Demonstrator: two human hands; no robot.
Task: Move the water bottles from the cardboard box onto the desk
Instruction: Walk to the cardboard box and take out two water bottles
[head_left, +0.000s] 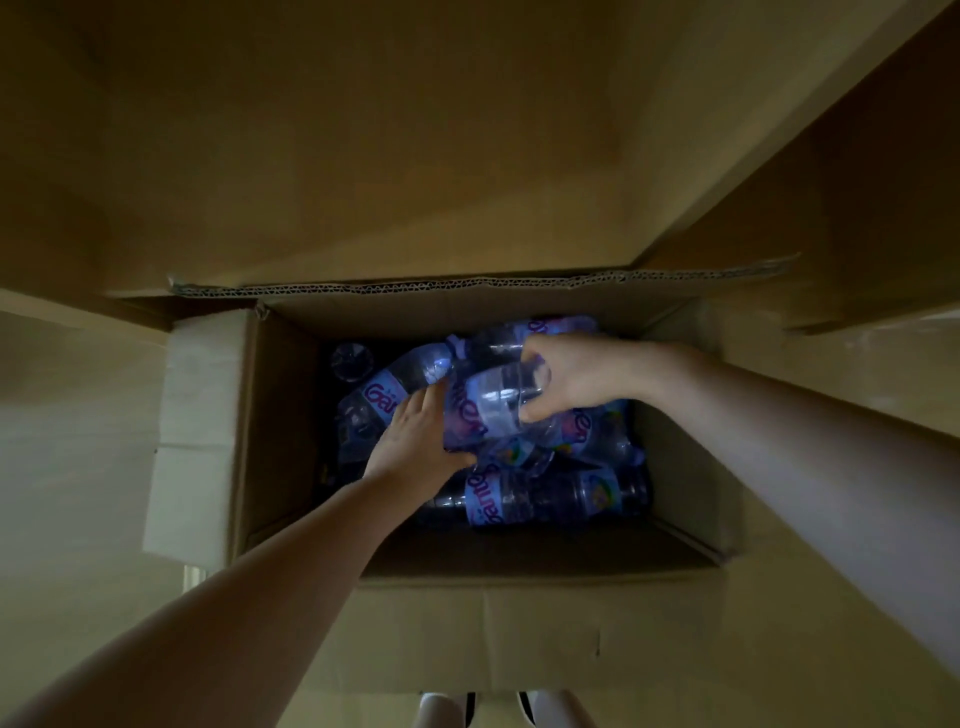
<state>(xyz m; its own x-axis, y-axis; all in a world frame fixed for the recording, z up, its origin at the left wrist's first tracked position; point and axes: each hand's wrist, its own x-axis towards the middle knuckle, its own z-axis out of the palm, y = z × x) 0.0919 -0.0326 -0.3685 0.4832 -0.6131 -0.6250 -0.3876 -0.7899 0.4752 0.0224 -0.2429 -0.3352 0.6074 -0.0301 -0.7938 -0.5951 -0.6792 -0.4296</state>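
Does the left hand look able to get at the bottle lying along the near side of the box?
Probably yes: that near bottle lies uncovered just beside the left hand, which is gripping another bottle and would have to let go first.

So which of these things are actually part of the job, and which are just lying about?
Part of the job:
- cardboard box, open
- water bottle gripped by both hands, right hand and left hand
- other bottles piled in the box

Just there:
- shoes at the bottom edge
- floor around the box

The desk is not in view.
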